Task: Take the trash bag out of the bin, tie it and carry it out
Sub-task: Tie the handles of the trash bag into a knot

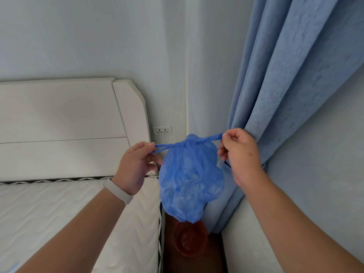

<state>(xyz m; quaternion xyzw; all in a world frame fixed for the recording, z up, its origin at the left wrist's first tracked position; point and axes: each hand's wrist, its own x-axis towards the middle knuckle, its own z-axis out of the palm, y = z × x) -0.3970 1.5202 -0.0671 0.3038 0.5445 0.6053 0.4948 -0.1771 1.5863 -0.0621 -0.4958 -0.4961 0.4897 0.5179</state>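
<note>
The blue trash bag [190, 178] hung in mid-air above the brown bin [190, 240], fully lifted out, between the bed [59, 213] and the curtain [285, 85]. The left hand [136, 166] and the right hand [242, 154] each pinched one handle in a closed grip, drawn apart with the neck cinched. Removal appeared complete; tying seemed under way, and carrying out remained.

Cinched blue trash bag [190, 178], seemingly full
</note>
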